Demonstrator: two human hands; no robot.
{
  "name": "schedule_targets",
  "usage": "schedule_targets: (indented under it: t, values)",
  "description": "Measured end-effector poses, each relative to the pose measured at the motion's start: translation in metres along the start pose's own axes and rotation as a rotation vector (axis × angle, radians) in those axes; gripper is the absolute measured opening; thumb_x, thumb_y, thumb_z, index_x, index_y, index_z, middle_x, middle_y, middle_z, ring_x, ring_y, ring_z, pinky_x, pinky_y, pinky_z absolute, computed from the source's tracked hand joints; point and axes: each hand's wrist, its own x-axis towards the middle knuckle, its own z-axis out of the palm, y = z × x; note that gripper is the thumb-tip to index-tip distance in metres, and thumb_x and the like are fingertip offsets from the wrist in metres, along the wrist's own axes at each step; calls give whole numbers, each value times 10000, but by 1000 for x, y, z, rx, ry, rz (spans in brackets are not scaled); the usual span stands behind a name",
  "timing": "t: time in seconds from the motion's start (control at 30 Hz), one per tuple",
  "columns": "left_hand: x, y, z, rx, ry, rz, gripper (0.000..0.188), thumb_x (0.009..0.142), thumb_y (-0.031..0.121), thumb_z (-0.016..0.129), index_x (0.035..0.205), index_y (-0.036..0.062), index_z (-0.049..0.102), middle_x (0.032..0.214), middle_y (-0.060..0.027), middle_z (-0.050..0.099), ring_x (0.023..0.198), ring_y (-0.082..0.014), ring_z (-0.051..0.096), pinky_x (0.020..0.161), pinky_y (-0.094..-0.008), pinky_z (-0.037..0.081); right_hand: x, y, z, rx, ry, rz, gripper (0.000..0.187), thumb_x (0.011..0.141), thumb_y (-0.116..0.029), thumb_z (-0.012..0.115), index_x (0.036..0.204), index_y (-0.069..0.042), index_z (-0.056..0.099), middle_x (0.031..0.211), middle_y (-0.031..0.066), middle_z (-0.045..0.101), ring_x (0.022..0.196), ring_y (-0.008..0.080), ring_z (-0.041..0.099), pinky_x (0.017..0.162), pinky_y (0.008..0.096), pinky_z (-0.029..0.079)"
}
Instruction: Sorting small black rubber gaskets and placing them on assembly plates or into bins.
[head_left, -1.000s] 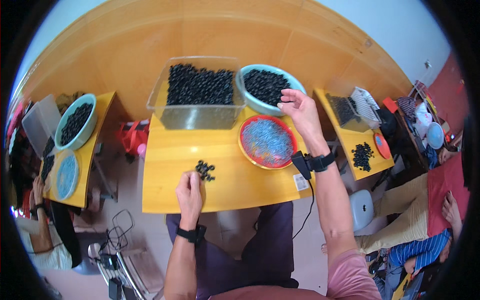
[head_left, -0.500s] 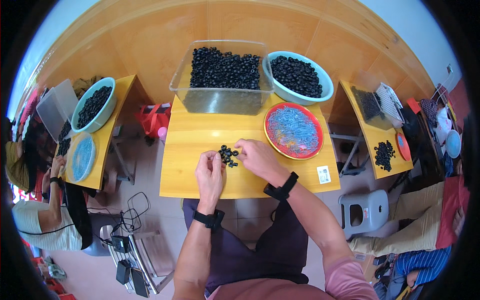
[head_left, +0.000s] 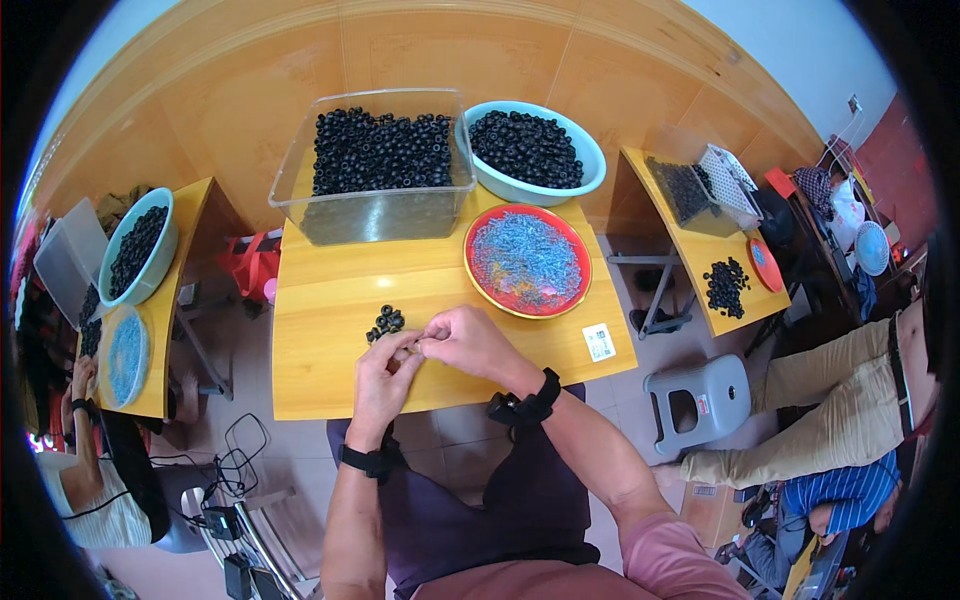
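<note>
Close to the table's front edge, my left hand (head_left: 382,378) and my right hand (head_left: 468,345) meet fingertip to fingertip. Both are closed in a pinch, and whatever sits between the fingers is too small and covered to name. Just beyond my left fingers lies a small pile of black ring-like parts (head_left: 384,322) on the yellow table (head_left: 330,370). To the right of the pile stands a red round tray (head_left: 478,288) with a gold rim, filled with thin bluish-clear pieces (head_left: 528,255).
At the back stand a clear plastic bin (head_left: 370,222) and a light-blue basin (head_left: 595,170), both full of black parts. A white label (head_left: 599,342) is stuck at the right edge. Side tables hold similar containers; a grey stool (head_left: 697,402) and people are nearby.
My hands have come together; before, they were apart on either side of the black pile. The right hand has moved toward the left one. The whole view has shifted and tilted.
</note>
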Motion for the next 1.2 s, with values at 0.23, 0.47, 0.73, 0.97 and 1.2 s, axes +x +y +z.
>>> schedule_targets:
  t: [0.23, 0.47, 0.73, 0.97, 1.2]
  values:
    - [-2, 10, -2, 93, -35, -57, 161, 861, 57, 778, 1009, 24, 723, 754, -20, 671, 665, -72, 572, 614, -248, 474, -11, 8, -54, -178, 232, -112, 176, 848, -170, 711, 904, -9, 758, 790, 133, 737, 726, 211, 713, 661, 336, 537]
    - [1, 21, -2, 151, -68, -95, 161, 866, 111, 767, 997, 28, 723, 781, -32, 695, 690, -88, 618, 615, -251, 481, 11, 25, -104, -622, 245, 168, 118, 846, -147, 714, 922, -72, 766, 887, 160, 743, 848, 338, 720, 745, 442, 553]
    - [0, 23, -4, 166, -47, -107, 167, 860, 137, 754, 975, 24, 711, 777, -59, 702, 693, -126, 651, 623, -271, 499, 24, 38, -88, -757, 215, 129, 155, 823, -108, 621, 894, -70, 753, 934, 220, 731, 909, 403, 708, 804, 504, 554]
    - [1, 26, -4, 199, -49, -93, 180, 852, 136, 754, 980, 18, 707, 777, -73, 710, 694, -143, 670, 637, -282, 519, -2, 17, -99, -321, 383, 20, 88, 881, -59, 651, 899, -5, 718, 791, 178, 736, 730, 279, 745, 678, 394, 573]
    - [1, 23, -3, 179, -51, -77, 172, 852, 129, 742, 975, 16, 704, 787, -79, 713, 704, -149, 681, 632, -283, 519, -23, 12, -69, 174, 304, 46, 142, 918, -46, 677, 1036, 23, 717, 799, 59, 738, 740, 112, 714, 650, 244, 560]
